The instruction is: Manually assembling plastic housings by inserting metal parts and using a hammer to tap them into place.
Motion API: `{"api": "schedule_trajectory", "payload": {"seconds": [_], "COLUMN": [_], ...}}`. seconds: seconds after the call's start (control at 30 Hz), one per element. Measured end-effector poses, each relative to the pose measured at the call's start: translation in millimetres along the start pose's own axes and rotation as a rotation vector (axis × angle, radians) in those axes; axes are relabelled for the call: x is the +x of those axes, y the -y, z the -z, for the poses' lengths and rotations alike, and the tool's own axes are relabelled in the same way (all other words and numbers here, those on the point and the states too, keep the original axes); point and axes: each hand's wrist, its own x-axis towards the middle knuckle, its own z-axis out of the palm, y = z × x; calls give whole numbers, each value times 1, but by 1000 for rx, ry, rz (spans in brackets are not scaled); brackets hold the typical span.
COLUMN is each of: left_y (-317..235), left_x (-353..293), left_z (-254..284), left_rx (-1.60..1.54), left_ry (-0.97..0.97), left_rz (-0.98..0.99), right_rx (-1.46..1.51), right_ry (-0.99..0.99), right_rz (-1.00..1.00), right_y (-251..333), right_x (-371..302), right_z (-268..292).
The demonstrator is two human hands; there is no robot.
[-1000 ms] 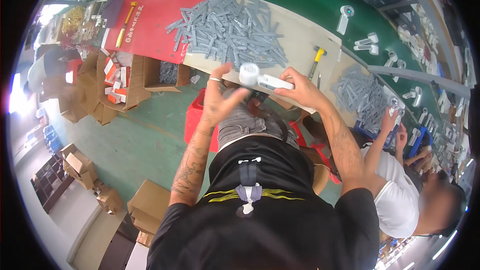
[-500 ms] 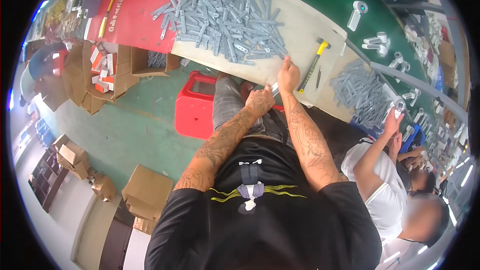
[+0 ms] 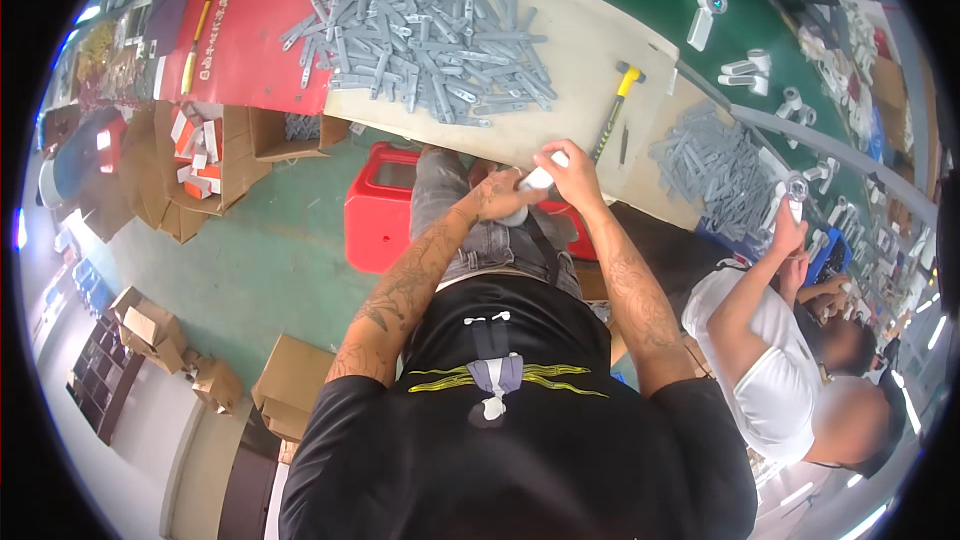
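Over my lap, at the table's near edge, my right hand [image 3: 573,174] is closed around a white handle-shaped piece [image 3: 538,179]. My left hand [image 3: 494,196] is at the lower end of that piece; its fingers are smeared, so their grip is unclear. A pale rounded part [image 3: 515,218] shows just below my left fingers, and whether it belongs to the white piece I cannot tell. Beyond my hands a large heap of grey flat strips [image 3: 420,35] lies on the pale tabletop [image 3: 565,130]. A hammer [image 3: 618,110] with a yellow-and-black handle rests right of my hands.
A thin dark tool [image 3: 624,145] lies beside the hammer. Further right is another grey heap [image 3: 705,165], near a co-worker [image 3: 760,340] holding a white handheld fan [image 3: 795,195]. At left are a red sheet [image 3: 270,30], open cartons [image 3: 235,155] and a red stool [image 3: 375,230].
My right hand has come down and slightly left, and more of the white piece shows between my hands. My left hand has shifted left, its fingers looser. The whole view has shifted slightly.
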Motion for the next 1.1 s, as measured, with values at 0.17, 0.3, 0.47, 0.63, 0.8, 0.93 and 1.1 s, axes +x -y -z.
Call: {"api": "schedule_trajectory", "payload": {"seconds": [0.17,0.3,0.47,0.63,0.8,0.93,1.1], "left_y": [-2,22,-6,6,-19,-70,-105], "left_x": [2,29,22,13,-43,-87,-120], "left_z": [-22,-37,-34,-20,52,84,114], "left_rx": [264,290,399,404,-254,-170,59], "left_ry": [-205,-114,-109,-174,193,229,31], "left_rz": [59,160,188,73,-56,-247,-296], "right_rx": [93,-167,-513,-282,773,471,289], "right_ry": [-121,-417,-663,-466,308,257,239], "right_rz": [-262,-120,-13,-196,-193,-7,178], "right_y": [13,-1,-10,5,92,150,201], "right_x": [20,52,67,62,-10,-32,-36], "right_z": [1,-20,-53,-39,32,61,69]}}
